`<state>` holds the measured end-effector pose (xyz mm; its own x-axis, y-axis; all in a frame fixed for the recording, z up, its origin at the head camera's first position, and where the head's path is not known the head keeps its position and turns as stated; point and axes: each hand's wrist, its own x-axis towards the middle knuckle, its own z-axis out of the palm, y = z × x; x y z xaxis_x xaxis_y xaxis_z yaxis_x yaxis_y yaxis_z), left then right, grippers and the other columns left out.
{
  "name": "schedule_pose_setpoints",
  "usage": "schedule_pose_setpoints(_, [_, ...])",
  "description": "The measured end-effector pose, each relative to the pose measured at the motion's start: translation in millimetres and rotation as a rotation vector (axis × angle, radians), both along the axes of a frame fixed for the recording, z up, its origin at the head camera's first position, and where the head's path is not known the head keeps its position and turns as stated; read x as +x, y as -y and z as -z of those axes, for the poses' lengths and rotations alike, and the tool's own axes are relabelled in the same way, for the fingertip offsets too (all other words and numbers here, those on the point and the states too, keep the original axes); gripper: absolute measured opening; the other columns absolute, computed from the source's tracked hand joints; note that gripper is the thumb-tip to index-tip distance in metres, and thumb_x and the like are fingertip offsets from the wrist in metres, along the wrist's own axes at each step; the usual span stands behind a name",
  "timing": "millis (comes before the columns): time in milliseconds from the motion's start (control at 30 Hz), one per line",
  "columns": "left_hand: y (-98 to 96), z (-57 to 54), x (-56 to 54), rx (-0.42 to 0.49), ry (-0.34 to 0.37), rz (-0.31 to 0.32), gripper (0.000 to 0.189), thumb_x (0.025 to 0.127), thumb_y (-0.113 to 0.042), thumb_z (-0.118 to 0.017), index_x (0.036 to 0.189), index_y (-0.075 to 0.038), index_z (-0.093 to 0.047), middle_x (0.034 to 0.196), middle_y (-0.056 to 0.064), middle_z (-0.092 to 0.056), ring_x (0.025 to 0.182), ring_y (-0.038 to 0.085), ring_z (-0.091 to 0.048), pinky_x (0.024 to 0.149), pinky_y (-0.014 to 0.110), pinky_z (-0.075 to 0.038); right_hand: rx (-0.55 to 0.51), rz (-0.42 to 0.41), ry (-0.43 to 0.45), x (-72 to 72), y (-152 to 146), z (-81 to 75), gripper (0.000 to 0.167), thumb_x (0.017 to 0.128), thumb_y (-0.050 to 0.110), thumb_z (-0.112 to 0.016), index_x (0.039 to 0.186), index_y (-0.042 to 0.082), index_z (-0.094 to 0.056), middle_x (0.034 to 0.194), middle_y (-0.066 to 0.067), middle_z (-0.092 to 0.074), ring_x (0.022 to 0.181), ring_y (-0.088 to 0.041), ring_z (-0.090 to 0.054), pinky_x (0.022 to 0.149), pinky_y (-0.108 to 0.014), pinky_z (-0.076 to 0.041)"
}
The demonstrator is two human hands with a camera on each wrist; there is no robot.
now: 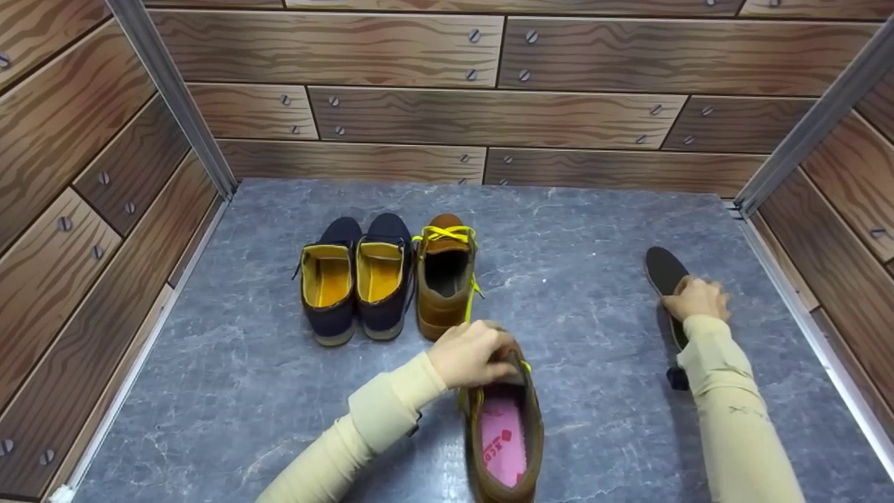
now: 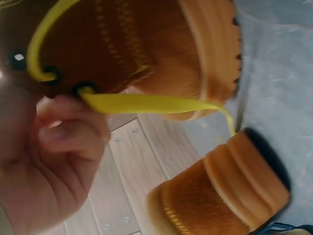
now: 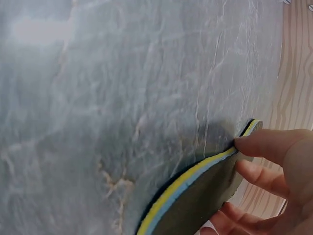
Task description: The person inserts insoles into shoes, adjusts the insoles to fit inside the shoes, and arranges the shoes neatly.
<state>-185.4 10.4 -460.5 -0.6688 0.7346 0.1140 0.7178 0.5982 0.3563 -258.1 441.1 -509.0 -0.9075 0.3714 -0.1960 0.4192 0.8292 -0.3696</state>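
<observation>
My left hand (image 1: 471, 354) grips the front upper of a brown shoe (image 1: 534, 433) that has a pink insole (image 1: 501, 440) inside. In the left wrist view a yellow lace (image 2: 151, 104) runs from the eyelets of this shoe, close by the fingertips. On the right, my right hand (image 1: 696, 300) pinches a dark insole (image 1: 663, 267) by its sides over the grey surface. Its yellow and blue layered edge (image 3: 183, 183) shows in the right wrist view, with thumb and fingers on opposite sides.
The other brown shoe (image 1: 436, 307), with yellow laces, stands just ahead of the left hand. Beside it sit two navy shoes (image 1: 327, 318) with yellow linings. Wood-patterned panels (image 1: 405, 115) wall the grey marbled surface (image 1: 580, 293) at the back and sides.
</observation>
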Motion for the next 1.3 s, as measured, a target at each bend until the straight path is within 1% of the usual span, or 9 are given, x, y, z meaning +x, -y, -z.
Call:
schedule_pose_setpoints(100, [0.9,-5.1,5.4,-0.065,0.006,-0.007,0.03,0.082,-0.042,-0.088,0.082,-0.016,-0.073,0.093,0.0,-0.068,0.067,0.012,-0.058,0.055,0.028,-0.047,0.0,-0.001,0.012,0.8,1,0.9,0.049,0.094,0.03,-0.063,0.122,-0.008,-0.051,0.139,-0.053,-0.035,0.135,-0.07,-0.033,0.102,-0.08,-0.041])
schedule_pose_setpoints(200, [-0.2,-6.3,8.3,-0.108,-0.014,-0.013,0.03,0.077,-0.039,-0.091,0.075,-0.016,-0.07,0.09,-0.001,-0.066,0.063,0.012,-0.055,0.053,0.028,-0.046,0.005,0.001,0.013,1.7,1,0.8,0.053,0.094,0.033,-0.063,0.125,-0.008,-0.049,0.138,-0.054,-0.036,0.133,-0.07,-0.034,0.1,-0.078,-0.043])
schedule_pose_setpoints(300, [-1.6,-5.0,8.6,-0.106,-0.047,-0.011,0.025,0.076,-0.032,-0.09,0.07,-0.016,-0.072,0.088,0.0,-0.068,0.062,0.015,-0.06,0.052,0.029,-0.047,0.009,0.001,0.013,2.0,3,-0.1,0.056,0.094,0.035,-0.065,0.125,-0.008,-0.048,0.138,-0.055,-0.036,0.132,-0.07,-0.036,0.1,-0.077,-0.044])
schedule_pose_setpoints(433, [-1.3,-4.0,6.8,-0.082,-0.048,0.003,0.024,0.077,-0.03,-0.089,0.065,-0.016,-0.074,0.087,0.0,-0.07,0.063,0.018,-0.065,0.053,0.031,-0.052,0.009,0.008,0.042,1.3,5,-1.9,0.083,0.093,0.041,-0.068,0.146,-0.014,-0.037,0.143,-0.059,-0.03,0.135,-0.072,-0.034,0.107,-0.076,-0.041])
schedule_pose_setpoints(533, [0.0,-3.7,5.2,-0.061,-0.007,-0.001,0.028,0.077,-0.031,-0.09,0.063,-0.015,-0.072,0.084,-0.001,-0.067,0.061,0.014,-0.058,0.053,0.029,-0.05,0.0,0.013,0.049,1.6,8,-2.5,0.098,0.091,0.045,-0.069,0.153,-0.018,-0.027,0.144,-0.058,-0.032,0.134,-0.071,-0.038,0.109,-0.073,-0.042])
schedule_pose_setpoints(733, [1.9,-2.5,4.1,-0.03,0.039,-0.008,0.031,0.077,-0.031,-0.091,0.063,-0.015,-0.069,0.08,-0.002,-0.063,0.059,0.01,-0.05,0.051,0.025,-0.042,-0.022,-0.02,-0.044,5.6,16,-10.4,0.073,0.089,0.047,-0.07,0.127,-0.012,-0.049,0.132,-0.046,-0.054,0.12,-0.063,-0.054,0.1,-0.066,-0.049])
schedule_pose_setpoints(1033, [3.0,-3.8,3.0,-0.022,0.047,-0.02,0.029,0.077,-0.033,-0.091,0.065,-0.014,-0.071,0.084,0.001,-0.067,0.062,0.013,-0.055,0.053,0.027,-0.045,-0.009,-0.083,-0.198,14.2,42,-40.0,0.067,0.091,0.048,-0.071,0.129,-0.005,-0.054,0.127,-0.041,-0.054,0.117,-0.061,-0.05,0.097,-0.071,-0.043])
schedule_pose_setpoints(1167, [2.2,-2.9,3.4,-0.022,0.058,-0.023,0.029,0.077,-0.033,-0.091,0.066,-0.014,-0.071,0.085,0.0,-0.067,0.063,0.013,-0.055,0.053,0.026,-0.044,-0.041,-0.132,-0.261,27.4,63,-58.6,0.062,0.091,0.045,-0.071,0.128,-0.003,-0.057,0.126,-0.038,-0.057,0.118,-0.056,-0.048,0.1,-0.071,-0.039])
schedule_pose_setpoints(1300, [1.5,-2.2,3.3,-0.021,0.071,-0.03,0.03,0.077,-0.033,-0.091,0.066,-0.014,-0.071,0.085,0.0,-0.066,0.063,0.012,-0.054,0.053,0.026,-0.044,-0.082,-0.189,-0.284,51.4,98,-85.0,0.056,0.089,0.042,-0.075,0.128,0.004,-0.061,0.12,-0.034,-0.058,0.11,-0.049,-0.052,0.092,-0.066,-0.046])
